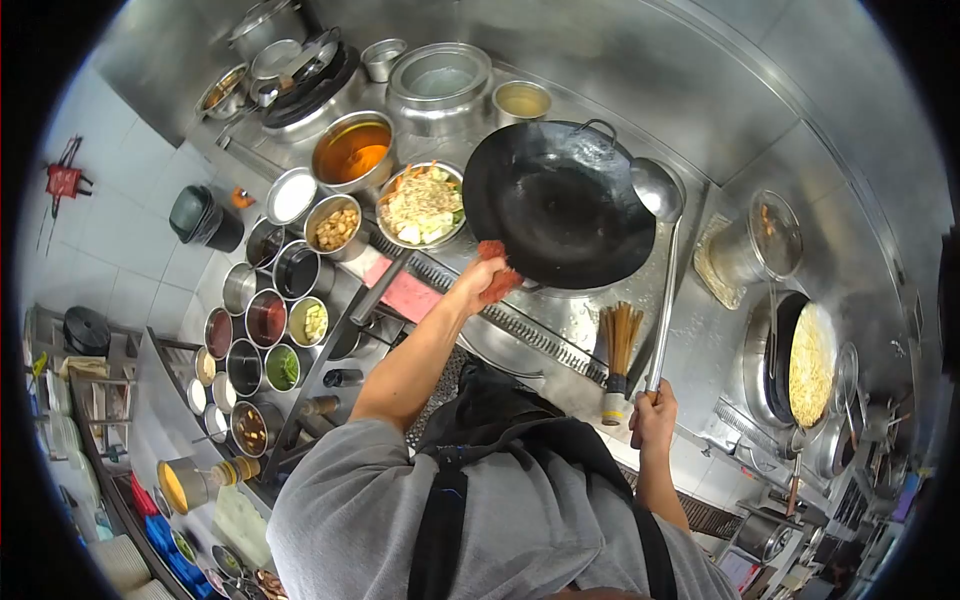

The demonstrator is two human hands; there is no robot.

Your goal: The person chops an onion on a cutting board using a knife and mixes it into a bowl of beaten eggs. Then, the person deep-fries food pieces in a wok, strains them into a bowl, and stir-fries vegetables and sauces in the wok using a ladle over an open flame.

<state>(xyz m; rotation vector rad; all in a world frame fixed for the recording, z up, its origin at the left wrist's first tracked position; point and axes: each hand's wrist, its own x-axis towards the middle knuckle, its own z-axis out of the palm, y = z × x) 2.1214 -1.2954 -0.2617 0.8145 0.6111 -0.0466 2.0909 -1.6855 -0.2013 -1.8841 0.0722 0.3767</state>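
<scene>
- The big black wok (560,200) sits on the metal tabletop (703,335), on the far side of both hands. It is just past the left hand (480,277) and farther off from the right hand (654,418), up and to the left of it.
- The left hand is closed around a red cloth (502,286). Hand and cloth are at the near left edge of the wok. The cloth hides the spot, so I cannot tell if the fingers go around a handle there.
- The right hand is closed tight around the near end of a long metal ladle (655,190). The round end points away, by the right edge of the wok. I cannot tell if the two touch.
- The two hands are well apart, one at the wok and one nearer and to the right.
- A stick brush (620,340) lies just left of the ladle's long handle, near the right hand.
- A heap of chopped food (424,206) is just left of the wok. Past it, to the far left, is a metal pot (377,181) of orange liquid.
- On the right side, a pan holds pale yellow food (812,370).
</scene>
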